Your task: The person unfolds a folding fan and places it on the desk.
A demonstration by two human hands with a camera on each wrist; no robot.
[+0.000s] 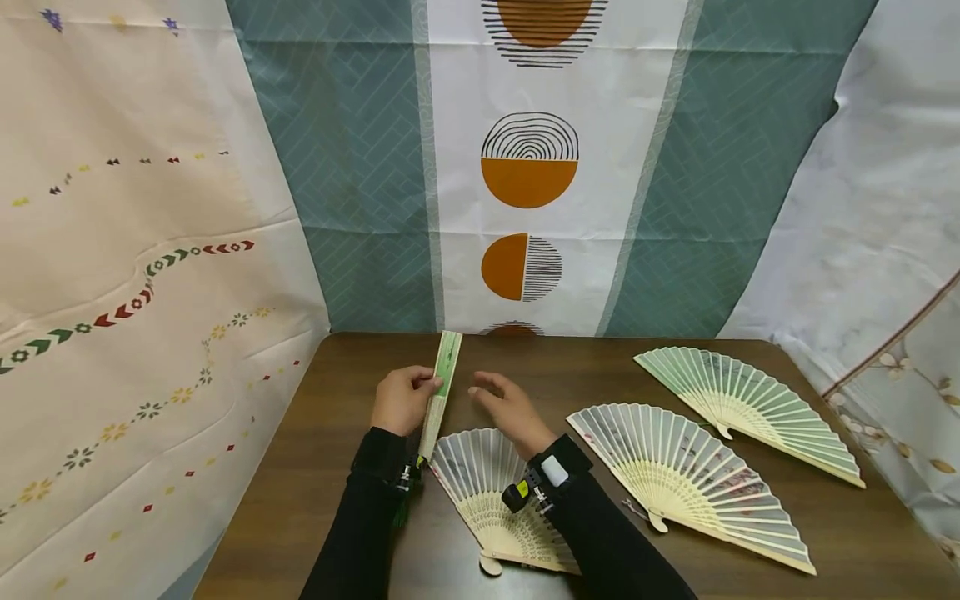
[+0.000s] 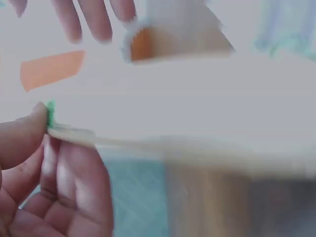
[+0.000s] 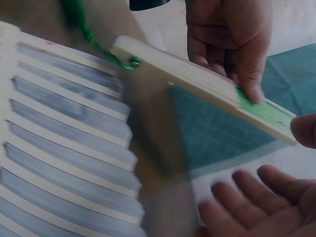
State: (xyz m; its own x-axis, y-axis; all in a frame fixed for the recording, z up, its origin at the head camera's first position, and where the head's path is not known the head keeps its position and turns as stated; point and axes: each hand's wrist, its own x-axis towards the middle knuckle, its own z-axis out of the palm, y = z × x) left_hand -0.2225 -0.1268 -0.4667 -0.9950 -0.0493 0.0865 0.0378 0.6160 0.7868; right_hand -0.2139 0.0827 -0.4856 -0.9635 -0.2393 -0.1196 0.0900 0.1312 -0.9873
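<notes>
In the head view my left hand (image 1: pixel 402 402) pinches a folded hand fan (image 1: pixel 447 360) between thumb and fingers, its far end pointing up and away. The fan has pale ribs and a green leaf; a green tassel (image 3: pixel 75 15) hangs from its pivot end in the right wrist view. My right hand (image 1: pixel 516 415) is held to the right of it, fingers spread and relaxed. Its thumb (image 3: pixel 305 131) overlaps the fan's green tip in the right wrist view. Below my right hand lies a spread white fan (image 1: pixel 480 475), partly hidden by the forearm.
On the right side of the brown table (image 1: pixel 360 367) lie two more spread fans, a white fan with a flower print (image 1: pixel 697 475) and a green fan (image 1: pixel 750 400) behind it. Patterned cloth (image 1: pixel 375 167) hangs along the table's back edge and at both sides.
</notes>
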